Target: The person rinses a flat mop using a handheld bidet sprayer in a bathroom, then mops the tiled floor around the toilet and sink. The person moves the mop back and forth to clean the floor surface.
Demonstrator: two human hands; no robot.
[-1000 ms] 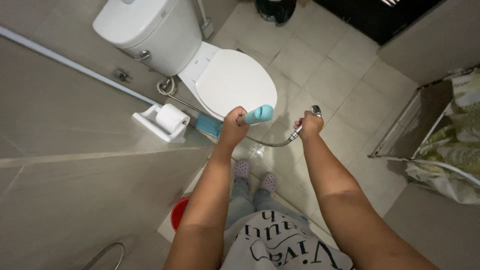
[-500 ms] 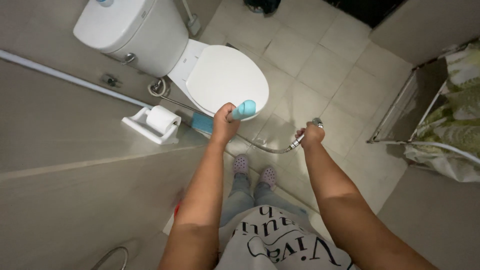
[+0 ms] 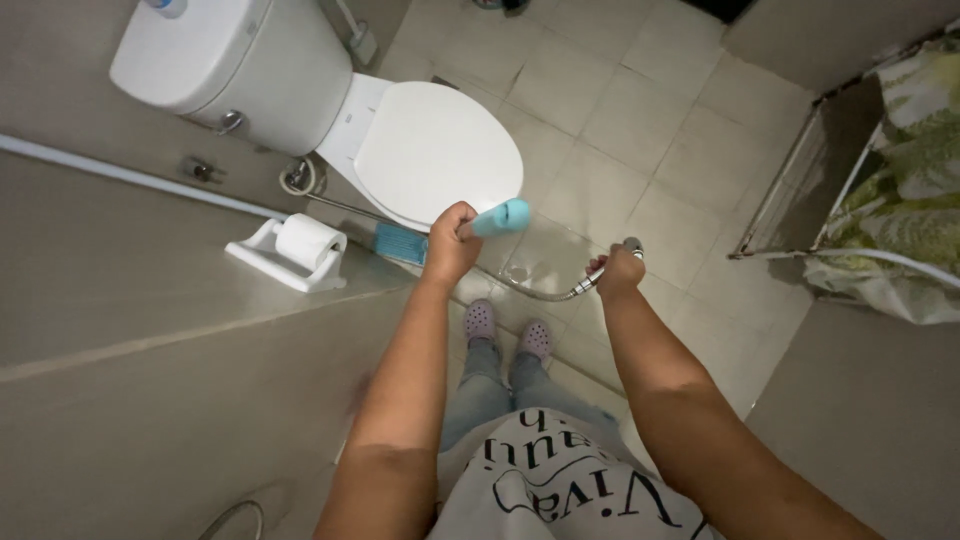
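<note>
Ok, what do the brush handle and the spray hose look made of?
The brush handle in the left hand looks like matte turquoise plastic: uniform colour, soft sheen. The spray hose running to the right hand looks like flexible chromed metal, silvery and glinting, though metallised plastic is possible.

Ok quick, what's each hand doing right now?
Left hand: closed around the light blue brush handle.
Right hand: closed on the metal spray hose.
</note>
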